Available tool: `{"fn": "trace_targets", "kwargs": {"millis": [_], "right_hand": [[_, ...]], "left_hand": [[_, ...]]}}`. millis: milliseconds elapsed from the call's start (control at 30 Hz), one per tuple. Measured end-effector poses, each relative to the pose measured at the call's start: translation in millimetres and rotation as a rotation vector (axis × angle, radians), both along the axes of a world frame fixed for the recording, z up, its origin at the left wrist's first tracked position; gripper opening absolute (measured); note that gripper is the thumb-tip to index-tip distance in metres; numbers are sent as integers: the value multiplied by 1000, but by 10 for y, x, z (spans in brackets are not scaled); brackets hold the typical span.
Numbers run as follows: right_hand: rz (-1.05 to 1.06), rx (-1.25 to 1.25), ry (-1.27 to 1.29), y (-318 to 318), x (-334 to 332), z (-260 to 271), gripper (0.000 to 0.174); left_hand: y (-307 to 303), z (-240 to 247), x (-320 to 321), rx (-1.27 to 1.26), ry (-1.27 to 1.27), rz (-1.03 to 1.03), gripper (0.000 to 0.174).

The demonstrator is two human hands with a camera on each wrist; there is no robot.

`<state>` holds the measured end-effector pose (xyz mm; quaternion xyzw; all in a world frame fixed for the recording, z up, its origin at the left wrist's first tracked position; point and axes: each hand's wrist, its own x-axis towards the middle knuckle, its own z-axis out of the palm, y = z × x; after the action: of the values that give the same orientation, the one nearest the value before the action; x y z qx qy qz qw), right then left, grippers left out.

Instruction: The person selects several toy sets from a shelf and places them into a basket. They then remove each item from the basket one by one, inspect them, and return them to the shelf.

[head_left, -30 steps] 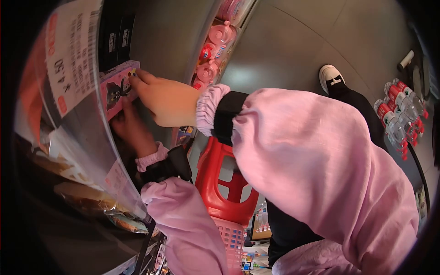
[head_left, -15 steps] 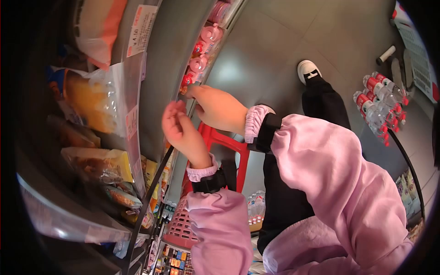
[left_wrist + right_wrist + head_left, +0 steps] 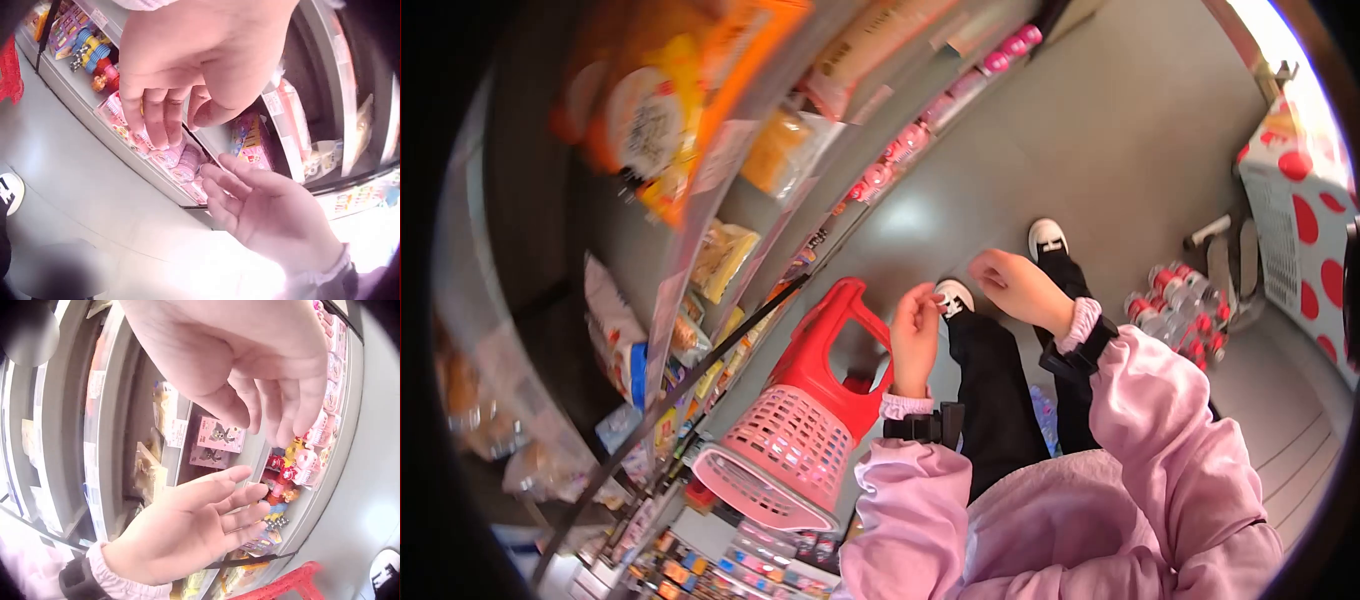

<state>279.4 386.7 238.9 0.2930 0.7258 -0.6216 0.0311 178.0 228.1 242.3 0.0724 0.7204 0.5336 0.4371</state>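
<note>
In the head view, my left hand (image 3: pixel 915 340) and right hand (image 3: pixel 1020 290) hover apart in front of my body, over the floor and my shoes. Both are empty, fingers loosely bent. The left wrist view has the left hand (image 3: pixel 200 69) at the top and the right palm (image 3: pixel 281 219) below. Seen from the right wrist, the right hand (image 3: pixel 250 369) hangs above the flat left palm (image 3: pixel 187 528). Beyond them, a pink box with a dark cartoon cat (image 3: pixel 220 434) lies on a shelf, on top of a similar box (image 3: pixel 209 457).
Left of my hands is a pink perforated basket (image 3: pixel 785 445) with a red plastic handle (image 3: pixel 825 320). Shelves with bagged food (image 3: pixel 725 255) and pink bottles (image 3: pixel 905 145) line the left. Bottles with red labels (image 3: pixel 1175 305) and a red-dotted white box (image 3: pixel 1305 220) are at right.
Both hands have left the pink cartoon box on the shelf and drawn back in front of my body. The head view has shifted, showing more shelves and the whole basket.
</note>
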Motion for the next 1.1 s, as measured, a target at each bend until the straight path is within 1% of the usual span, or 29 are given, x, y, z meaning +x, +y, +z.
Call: {"fn": "trace_targets", "kwargs": {"millis": [100,167,233,333,433,500,567,633,667,800,967,1033,1100], "right_hand": [[123,-11,-44,133,173,294,15],[222,-30,-90,234,250,472,14],[268,-14,-71,305,354,585,15],[354,11,-76,418,459,683,15],[440,67,-100,428,436,801,16],[445,68,-71,360,426,823,15],[490,79,-90,208,366,868,15],[556,75,-137,16,222,920,15],[574,45,-120,-91,161,950,15],[635,-45,-79,-682,-109,1071,17],[738,-59,-19,-1508,-554,1420,20],[760,-136,-2,-1845,-695,1588,20],[763,-195,50,-2179,-821,1673,21]], "left_hand": [[-41,210,190,-2,37,18,22],[-89,269,338,41,53,81,22],[-105,380,481,56,49,130,22],[-143,436,694,36,48,164,22],[-195,483,859,78,66,232,23],[-301,586,954,81,90,260,23],[-393,709,913,97,112,270,24],[-583,702,869,98,152,308,24],[-686,720,878,94,168,325,24],[-1196,954,733,-23,248,410,23],[-1922,1512,382,-92,439,468,21],[-2251,1719,227,-84,472,499,21],[-2611,1858,50,-150,547,483,21]]}}
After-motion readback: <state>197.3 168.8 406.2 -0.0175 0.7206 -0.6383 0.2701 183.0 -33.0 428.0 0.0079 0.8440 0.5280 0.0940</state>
